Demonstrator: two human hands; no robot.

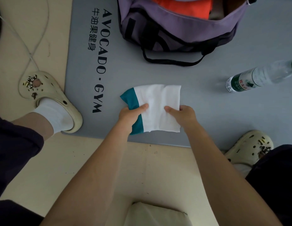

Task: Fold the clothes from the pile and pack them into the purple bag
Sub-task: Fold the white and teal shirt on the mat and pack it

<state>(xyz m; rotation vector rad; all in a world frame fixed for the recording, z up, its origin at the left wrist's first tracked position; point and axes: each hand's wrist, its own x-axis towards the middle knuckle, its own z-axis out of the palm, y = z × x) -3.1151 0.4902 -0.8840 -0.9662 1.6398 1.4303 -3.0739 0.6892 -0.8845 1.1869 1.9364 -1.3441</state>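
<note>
Folded white/teal garment (158,105): light, soft, floppy. Left hand (130,115) & right hand (182,115) pinch near edge, thumbs on top, fingers prob. curled under. Purple bag (174,30) beyond the fingertips.

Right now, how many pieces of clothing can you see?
2. A folded white and teal garment held over the grey mat by the left hand and right hand; an orange garment inside the open purple bag. More may be hidden beneath it.
</note>
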